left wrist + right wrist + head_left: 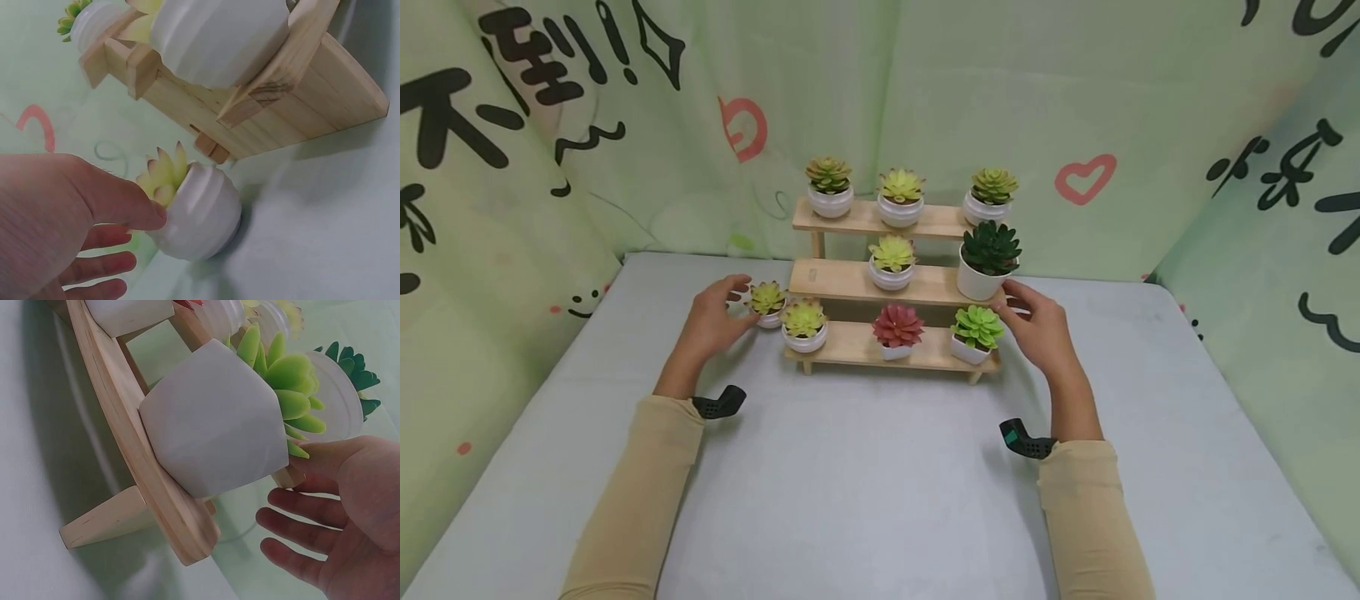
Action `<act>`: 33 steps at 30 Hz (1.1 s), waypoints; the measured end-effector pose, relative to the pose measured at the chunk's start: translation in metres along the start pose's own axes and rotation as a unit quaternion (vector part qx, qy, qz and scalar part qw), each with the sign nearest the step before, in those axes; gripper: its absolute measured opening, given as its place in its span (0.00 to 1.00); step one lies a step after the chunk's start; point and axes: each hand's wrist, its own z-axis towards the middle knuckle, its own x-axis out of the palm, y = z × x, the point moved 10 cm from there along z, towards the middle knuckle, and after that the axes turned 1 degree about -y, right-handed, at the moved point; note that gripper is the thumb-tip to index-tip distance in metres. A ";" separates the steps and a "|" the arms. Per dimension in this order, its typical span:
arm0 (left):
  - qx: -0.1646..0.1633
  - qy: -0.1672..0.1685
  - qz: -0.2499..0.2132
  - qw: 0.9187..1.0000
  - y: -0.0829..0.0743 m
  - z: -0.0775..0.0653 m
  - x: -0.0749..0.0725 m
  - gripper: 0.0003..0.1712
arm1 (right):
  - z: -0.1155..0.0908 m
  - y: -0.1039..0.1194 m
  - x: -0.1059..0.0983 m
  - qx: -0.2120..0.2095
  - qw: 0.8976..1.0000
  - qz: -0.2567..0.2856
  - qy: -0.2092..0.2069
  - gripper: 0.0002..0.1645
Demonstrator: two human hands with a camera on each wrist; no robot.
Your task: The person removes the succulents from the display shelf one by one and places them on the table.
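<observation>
A three-tier wooden plant stand [842, 279] holds several potted artificial succulents. Left of its lower tiers, a small yellow-green succulent in a white ribbed pot [203, 215] stands on the table. My left hand [718, 312] is around this pot's left side, thumb tip right at the rim, the other fingers loosely extended behind. My right hand [1037, 321] pinches the right end of the middle shelf [287, 477] between thumb and index finger, its other fingers spread apart. Just above that hand is a dark green succulent in a white pot [981, 279].
On the bottom shelf stand a yellow-green succulent [805, 321], a red succulent [898, 327] and a bright green succulent [977, 329]. Another yellow-green one [891, 257] sits mid-tier; three line the top. A printed green curtain [1000, 100] hangs behind the white table [865, 483].
</observation>
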 end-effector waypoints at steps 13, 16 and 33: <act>0.056 -0.063 -0.042 0.996 -0.029 -0.005 -0.022 0.24 | 0.000 0.001 0.000 -0.005 1.000 -0.003 0.001 0.34; 0.064 -0.068 -0.060 0.994 -0.036 -0.006 -0.026 0.23 | 0.000 0.001 0.001 -0.008 1.000 -0.005 -0.001 0.33; 0.101 0.071 -0.129 0.984 -0.059 -0.011 -0.003 0.28 | 0.000 0.003 0.001 -0.001 1.000 -0.012 0.003 0.32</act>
